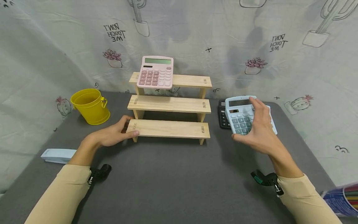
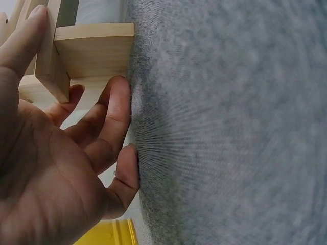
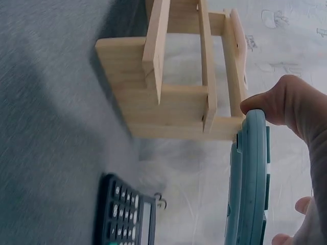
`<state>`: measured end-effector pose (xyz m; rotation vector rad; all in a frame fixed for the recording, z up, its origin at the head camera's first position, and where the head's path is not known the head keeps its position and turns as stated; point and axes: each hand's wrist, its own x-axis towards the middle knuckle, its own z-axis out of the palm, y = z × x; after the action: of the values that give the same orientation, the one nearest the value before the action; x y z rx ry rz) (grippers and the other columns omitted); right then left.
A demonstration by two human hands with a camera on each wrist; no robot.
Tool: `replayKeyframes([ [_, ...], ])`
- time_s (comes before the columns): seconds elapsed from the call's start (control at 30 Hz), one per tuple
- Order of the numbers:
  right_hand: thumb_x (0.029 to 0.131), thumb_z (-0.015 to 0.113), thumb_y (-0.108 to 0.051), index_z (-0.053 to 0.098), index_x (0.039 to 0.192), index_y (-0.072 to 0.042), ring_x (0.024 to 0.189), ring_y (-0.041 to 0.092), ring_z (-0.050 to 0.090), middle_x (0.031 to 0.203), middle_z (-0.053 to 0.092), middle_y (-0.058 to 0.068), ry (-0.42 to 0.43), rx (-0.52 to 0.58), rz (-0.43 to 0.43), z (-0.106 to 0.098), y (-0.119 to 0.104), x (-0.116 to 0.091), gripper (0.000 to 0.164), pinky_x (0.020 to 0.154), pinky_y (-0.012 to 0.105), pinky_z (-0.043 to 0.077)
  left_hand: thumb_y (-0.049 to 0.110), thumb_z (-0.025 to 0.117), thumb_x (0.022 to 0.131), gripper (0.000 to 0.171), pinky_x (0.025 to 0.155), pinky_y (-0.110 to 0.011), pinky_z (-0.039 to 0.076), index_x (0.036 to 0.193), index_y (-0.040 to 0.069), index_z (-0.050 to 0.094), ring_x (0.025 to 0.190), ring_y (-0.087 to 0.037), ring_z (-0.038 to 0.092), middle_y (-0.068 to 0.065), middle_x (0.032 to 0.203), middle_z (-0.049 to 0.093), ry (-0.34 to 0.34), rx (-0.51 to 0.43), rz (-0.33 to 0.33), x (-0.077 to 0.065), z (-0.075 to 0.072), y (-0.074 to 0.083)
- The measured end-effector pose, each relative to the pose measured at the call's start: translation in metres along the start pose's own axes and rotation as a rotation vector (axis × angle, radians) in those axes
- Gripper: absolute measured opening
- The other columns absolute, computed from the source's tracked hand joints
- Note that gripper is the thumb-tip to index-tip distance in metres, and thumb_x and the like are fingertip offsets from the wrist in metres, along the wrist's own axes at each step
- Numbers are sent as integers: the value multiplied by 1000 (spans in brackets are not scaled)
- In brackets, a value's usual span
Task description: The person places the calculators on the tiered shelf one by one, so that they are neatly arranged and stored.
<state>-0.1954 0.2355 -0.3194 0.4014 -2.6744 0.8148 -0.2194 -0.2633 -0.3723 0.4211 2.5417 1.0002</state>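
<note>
My right hand [image 1: 261, 129] holds a light blue calculator [image 1: 241, 110] by its edges, keys facing up. In the right wrist view the calculator [image 3: 248, 178] is off the table, with the thumb at one edge. A three-step wooden stand [image 1: 167, 128] is at the centre. My left hand [image 1: 113, 133] grips the left end of its lowest step, thumb on top, as the left wrist view shows with the other fingers curled beside and below the board [image 2: 51, 61]. A pink calculator [image 1: 155, 73] leans upright on the top step.
Partly hidden by the blue calculator, a black calculator [image 1: 223, 119] lies on the grey table [image 1: 179, 183]. A yellow bucket [image 1: 92, 107] stands at the left, above a pale blue stapler-like object [image 1: 57, 155]. A blue pencil holder [image 1: 338, 200] is at the lower right. Printed cloth hangs behind.
</note>
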Motion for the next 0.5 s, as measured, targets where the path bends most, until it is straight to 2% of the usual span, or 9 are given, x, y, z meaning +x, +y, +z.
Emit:
replayKeyframes([
  [0.13,56,87,-29,5,150,-26,137,38,12,153,3,10,-22,16,-41,7,-9,11,124,97,66,18,54,55,89,73,95,-49,35,137,17,15,119,-32,41,-18,137,33,3,-4,-6,-3,-1,-2],
  [0.37,57,86,-29,0,149,-30,137,33,12,153,4,7,-5,44,-64,8,-24,25,127,101,63,17,57,55,89,74,96,-49,34,138,17,16,119,-31,41,-17,136,34,10,10,-11,0,0,-3],
  [0.5,57,86,-30,2,149,-29,139,29,10,153,4,6,10,45,-105,9,-33,35,125,103,61,16,57,55,89,73,96,-50,34,137,17,17,119,-31,41,-17,136,34,8,9,-19,0,-1,0],
])
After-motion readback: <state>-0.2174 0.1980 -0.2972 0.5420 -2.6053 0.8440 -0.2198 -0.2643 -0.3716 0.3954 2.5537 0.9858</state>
